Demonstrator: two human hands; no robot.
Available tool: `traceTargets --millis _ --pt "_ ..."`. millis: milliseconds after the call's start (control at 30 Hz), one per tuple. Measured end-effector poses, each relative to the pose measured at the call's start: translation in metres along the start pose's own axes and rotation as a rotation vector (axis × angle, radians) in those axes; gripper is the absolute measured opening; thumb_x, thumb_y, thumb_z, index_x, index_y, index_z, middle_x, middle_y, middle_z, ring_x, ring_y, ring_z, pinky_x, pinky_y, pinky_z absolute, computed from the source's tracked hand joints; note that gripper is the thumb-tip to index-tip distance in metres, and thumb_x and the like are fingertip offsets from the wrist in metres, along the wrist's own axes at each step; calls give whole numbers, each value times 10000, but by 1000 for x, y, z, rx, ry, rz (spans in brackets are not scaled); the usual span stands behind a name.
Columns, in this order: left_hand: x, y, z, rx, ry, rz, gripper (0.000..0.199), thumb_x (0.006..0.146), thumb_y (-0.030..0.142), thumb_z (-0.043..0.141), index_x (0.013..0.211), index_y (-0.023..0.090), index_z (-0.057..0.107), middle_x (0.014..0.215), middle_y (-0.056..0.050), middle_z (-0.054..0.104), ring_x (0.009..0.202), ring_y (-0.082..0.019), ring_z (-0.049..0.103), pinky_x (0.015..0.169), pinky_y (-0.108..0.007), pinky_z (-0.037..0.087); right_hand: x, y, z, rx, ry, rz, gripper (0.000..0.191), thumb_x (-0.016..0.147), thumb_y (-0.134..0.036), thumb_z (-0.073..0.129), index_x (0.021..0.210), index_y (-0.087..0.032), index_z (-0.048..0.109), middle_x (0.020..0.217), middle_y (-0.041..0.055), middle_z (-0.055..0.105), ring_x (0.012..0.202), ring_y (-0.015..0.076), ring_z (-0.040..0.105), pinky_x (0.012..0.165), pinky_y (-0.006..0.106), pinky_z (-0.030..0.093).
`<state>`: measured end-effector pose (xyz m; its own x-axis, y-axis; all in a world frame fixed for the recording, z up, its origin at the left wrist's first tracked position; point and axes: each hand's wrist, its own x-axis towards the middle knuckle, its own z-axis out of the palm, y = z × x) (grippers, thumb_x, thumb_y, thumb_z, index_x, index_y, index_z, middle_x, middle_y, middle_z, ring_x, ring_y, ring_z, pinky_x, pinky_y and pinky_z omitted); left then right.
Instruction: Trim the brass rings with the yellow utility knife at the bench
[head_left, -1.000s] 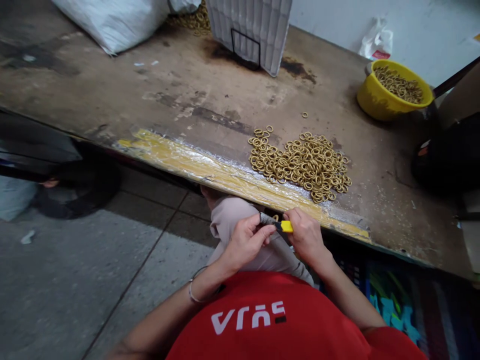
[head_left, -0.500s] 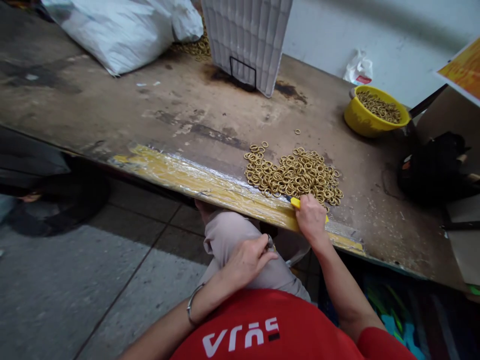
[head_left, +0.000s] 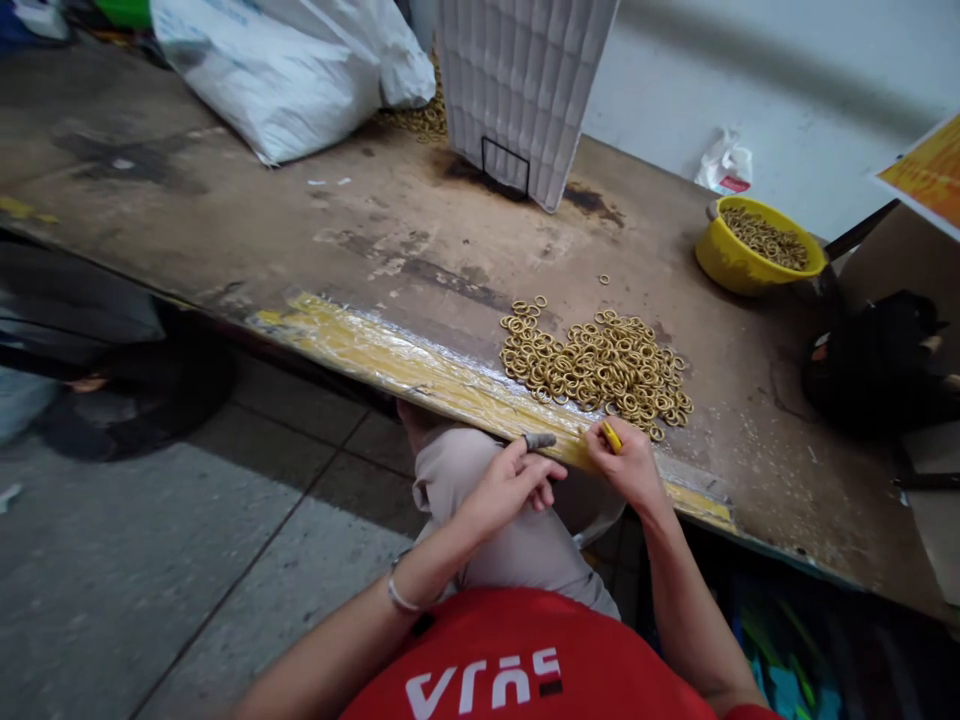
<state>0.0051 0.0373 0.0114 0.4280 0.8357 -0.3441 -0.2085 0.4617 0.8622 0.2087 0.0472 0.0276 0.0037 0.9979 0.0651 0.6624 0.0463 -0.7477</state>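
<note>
My right hand (head_left: 624,462) is closed around a yellow tool (head_left: 611,437) at the table's front edge, just below a pile of brass-coloured rings (head_left: 600,365). To its left, my left hand (head_left: 517,482) is over my knee, near the taped edge, with its fingers apart and nothing in them. A dark grey wrap (head_left: 539,440) covers one of its fingertips. Yellow tape (head_left: 405,365) runs along the table edge beneath both hands. A single ring (head_left: 604,280) lies behind the pile.
A yellow bowl (head_left: 709,250) of rings stands at the back right, beside a black object (head_left: 862,365). A ridged grey panel (head_left: 517,90) stands upright at the back. White sacks (head_left: 277,80) lie at the back left. A wooden table (head_left: 300,230) spans the view.
My left hand has risen from my lap towards the table edge, and its fingers have spread. My right hand has drawn back slightly from the pile and turned the yellow tool. The view has shifted a little.
</note>
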Motion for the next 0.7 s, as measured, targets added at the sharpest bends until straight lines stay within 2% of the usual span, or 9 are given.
traceTargets --millis 100,200,333,500,600,700 --pt "13 2 8 -111 -25 -17 512 718 539 789 975 146 584 779 -29 707 568 -113 636 546 -232 498 -10 -12 4 394 -184 141 266 842 -419 616 692 -204 572 553 -54 474 483 94 419 485 227 348" --pt "17 1 11 -131 -51 -9 491 685 529 823 884 125 628 655 -2 658 544 -104 611 537 -217 482 -17 -18 8 555 -216 232 301 824 -465 662 707 -197 589 500 -68 464 427 80 394 435 212 323" --pt "10 0 7 -105 -26 18 468 697 527 818 855 127 634 636 8 647 535 -102 598 518 -211 462 -22 -20 9 584 -179 224 306 825 -488 679 758 -193 635 511 -62 491 429 82 407 427 209 322" --pt "-1 3 3 26 7 86 422 760 516 783 828 138 608 614 27 624 527 -87 562 548 -216 462 -25 -28 8 514 -150 82 234 846 -426 672 798 -197 685 622 -31 562 535 103 469 527 235 405" --pt "-7 5 4 -38 -41 24 455 761 544 785 871 146 593 646 29 627 513 -84 567 511 -206 441 -27 -28 9 508 -127 33 221 850 -410 679 789 -198 688 683 -14 598 589 113 504 575 245 428" --pt "-12 6 5 -184 -129 -70 502 715 543 831 920 139 616 762 -19 691 552 -99 614 513 -211 460 -30 -24 13 568 -138 77 236 871 -435 671 858 -200 699 700 -16 612 549 105 494 542 244 417"
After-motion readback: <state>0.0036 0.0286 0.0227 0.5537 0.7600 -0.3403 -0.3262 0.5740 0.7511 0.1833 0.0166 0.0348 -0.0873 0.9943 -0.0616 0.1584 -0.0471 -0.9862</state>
